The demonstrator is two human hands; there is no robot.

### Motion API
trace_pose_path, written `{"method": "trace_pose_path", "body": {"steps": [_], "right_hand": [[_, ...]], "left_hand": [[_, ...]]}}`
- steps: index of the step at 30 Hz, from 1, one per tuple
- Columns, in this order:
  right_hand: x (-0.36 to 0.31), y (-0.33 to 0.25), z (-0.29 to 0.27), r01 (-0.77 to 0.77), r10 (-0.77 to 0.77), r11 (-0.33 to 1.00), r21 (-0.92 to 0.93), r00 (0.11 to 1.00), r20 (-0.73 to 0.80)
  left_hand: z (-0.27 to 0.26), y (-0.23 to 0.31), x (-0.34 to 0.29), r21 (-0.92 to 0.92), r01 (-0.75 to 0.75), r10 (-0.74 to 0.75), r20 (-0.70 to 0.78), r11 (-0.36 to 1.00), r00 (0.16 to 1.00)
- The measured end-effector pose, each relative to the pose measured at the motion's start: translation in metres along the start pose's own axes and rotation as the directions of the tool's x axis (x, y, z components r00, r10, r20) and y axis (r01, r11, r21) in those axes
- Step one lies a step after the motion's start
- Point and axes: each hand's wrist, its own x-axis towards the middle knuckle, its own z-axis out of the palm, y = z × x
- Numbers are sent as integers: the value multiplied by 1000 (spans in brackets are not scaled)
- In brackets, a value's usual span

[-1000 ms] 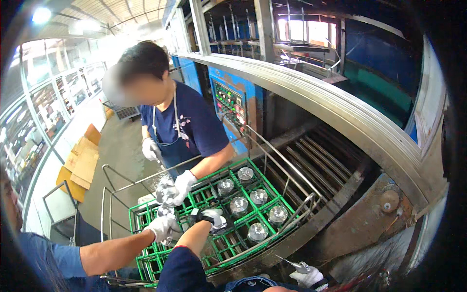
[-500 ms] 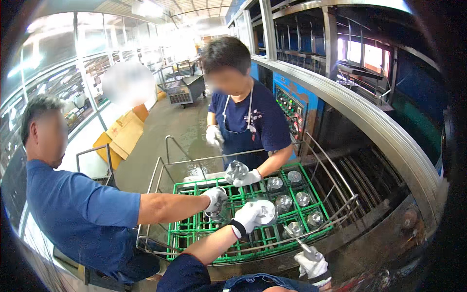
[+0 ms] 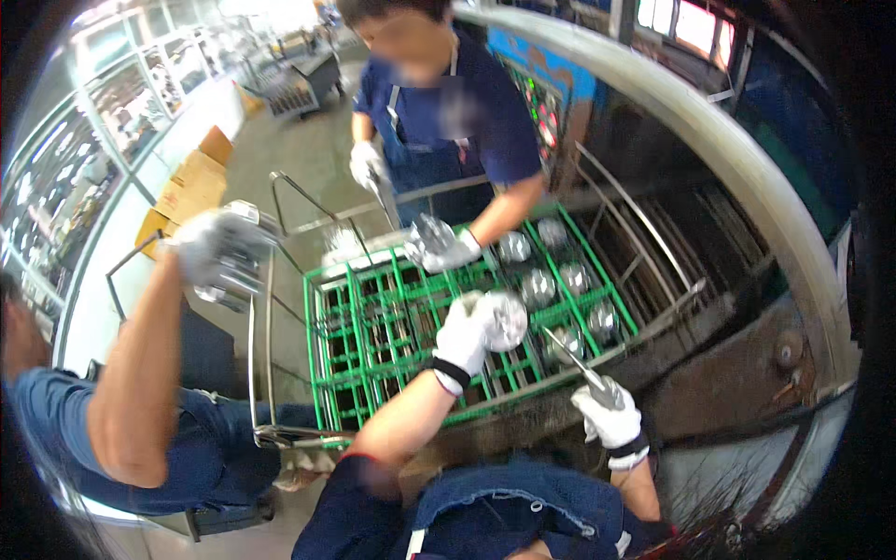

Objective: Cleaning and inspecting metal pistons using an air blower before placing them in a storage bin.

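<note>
My left hand, in a white glove with a black wristband, grips a round, shiny metal part above a green wire rack. My right hand, gloved alike, is closed round the grey handle of a slim-bladed hand tool. Its blade points up and left toward the held part, with a gap between them. Beneath and beyond the blade, several similar metal parts sit in the rack's right-hand cells. What kind of part or blade these are, I cannot make out.
Across the rack a person holds a metal part and a long tool. At left, another person's arm carries blurred metal pieces. A metal rail surrounds the rack; roller bars lie right.
The co-worker at left has lifted metal pieces from the rack and swung them left. The person across now shows a long tool. My view has shifted; both my hands keep their holds.
</note>
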Motion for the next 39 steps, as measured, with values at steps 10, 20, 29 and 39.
{"method": "trace_pose_path", "body": {"steps": [10,20,29,39], "right_hand": [[-28,-15,3,-91,109,986,-141,986,124],[-27,-3,0,-137,135,968,209,991,26],[-23,-2,-24,-109,100,945,309,994,46],[-44,-30,-28,-153,111,961,230,976,186]], "left_hand": [[16,16,-12,1,-38,38,88,999,995],[25,34,-19,-519,308,-127,354,797,926],[14,41,-10,-434,45,183,467,900,865],[6,49,-15,138,-368,253,507,920,824]]}}
